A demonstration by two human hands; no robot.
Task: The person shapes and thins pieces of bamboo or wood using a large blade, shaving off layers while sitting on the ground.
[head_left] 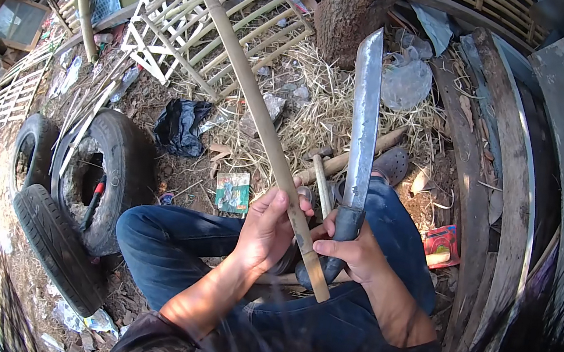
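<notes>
Bamboo strip (pixel 256 105) and machete (pixel 367 116) in 2 hands (pixel 269 230) — 3 tyres (pixel 131 166) at left

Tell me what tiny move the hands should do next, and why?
Probably, the right hand should ease its thumb away from the bamboo stick before using the machete. That thumb seems to rest against the stick, which the left hand holds, while the right hand grips the machete with its blade pointing away from the body.
</notes>
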